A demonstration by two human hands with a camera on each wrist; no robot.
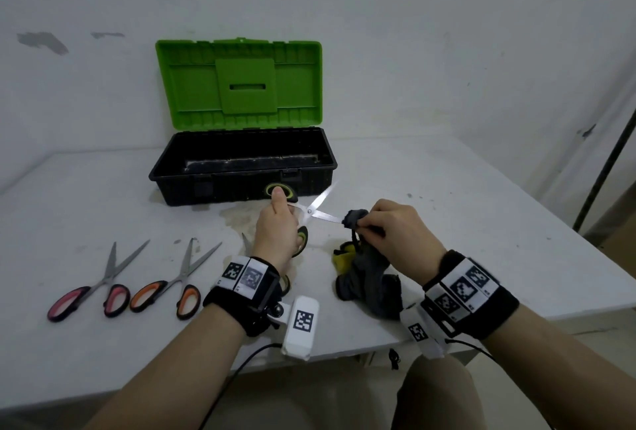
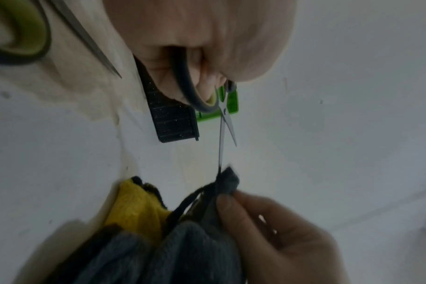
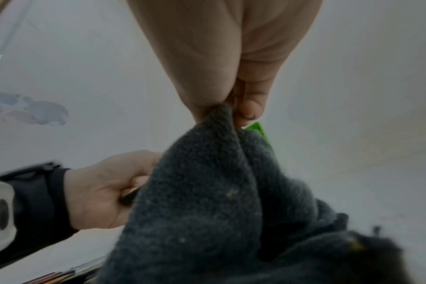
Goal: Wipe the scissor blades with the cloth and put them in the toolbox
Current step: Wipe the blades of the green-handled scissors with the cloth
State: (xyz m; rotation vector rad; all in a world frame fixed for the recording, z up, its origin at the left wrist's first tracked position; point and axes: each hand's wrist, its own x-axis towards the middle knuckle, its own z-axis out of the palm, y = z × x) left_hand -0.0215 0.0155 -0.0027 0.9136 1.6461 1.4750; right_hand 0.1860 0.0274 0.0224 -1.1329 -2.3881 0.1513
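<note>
My left hand (image 1: 280, 223) grips green-handled scissors (image 1: 311, 211) in the air in front of the toolbox, thumb through the upper loop. The blades stand apart: one points up and right, the other runs right into a grey cloth (image 1: 356, 218). My right hand (image 1: 368, 225) pinches a fold of that cloth around the blade's tip. The rest of the cloth, grey with a yellow patch, hangs down onto the table. In the left wrist view the blade (image 2: 220, 149) enters the cloth (image 2: 227, 179). The right wrist view shows my fingertips (image 3: 248, 109) squeezing the cloth (image 3: 207, 192). The toolbox (image 1: 241, 185) stands open.
Pink-handled scissors (image 1: 89, 292) and orange-handled scissors (image 1: 165, 292) lie at the table's front left. Another green-handled pair (image 1: 285, 283) lies mostly hidden under my left wrist. The toolbox's green lid (image 1: 241, 82) leans back towards the wall. A dark pole (image 1: 605, 161) stands at the right.
</note>
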